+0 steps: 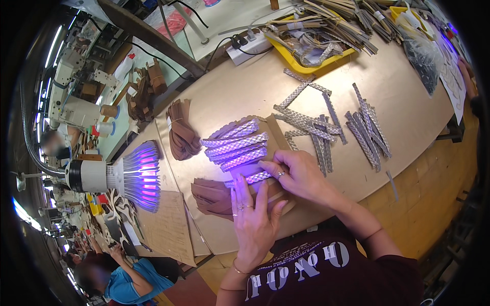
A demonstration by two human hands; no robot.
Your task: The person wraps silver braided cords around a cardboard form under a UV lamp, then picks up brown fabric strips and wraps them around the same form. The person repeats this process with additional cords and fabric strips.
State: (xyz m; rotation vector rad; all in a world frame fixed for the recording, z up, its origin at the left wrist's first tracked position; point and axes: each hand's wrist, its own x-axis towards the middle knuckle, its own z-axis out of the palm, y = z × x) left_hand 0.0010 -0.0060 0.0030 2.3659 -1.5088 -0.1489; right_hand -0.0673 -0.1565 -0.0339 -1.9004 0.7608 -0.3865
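Note:
A short silvery braided strip (258,177) lies across a brown cardboard piece (275,130) in front of me. My left hand (252,217) rests with its fingers stretched out, the tips touching the strip's left part. At the strip's right end, my right hand (301,173) has its thumb and fingers closed in a pinch, partly hiding that end. Just beyond my fingers, several similar braided strips (237,145) lie side by side on the cardboard under purple light. Folded brown straps (212,198) sit to the left of my left hand.
A finned purple lamp (140,176) on a bendy neck stands at left. Another brown strap bundle (181,130) lies beyond it. Loose braided strips (367,132) are spread at right. A yellow tray (301,66) and a power strip (248,50) stand at the back. A blue-shirted person (138,280) sits lower left.

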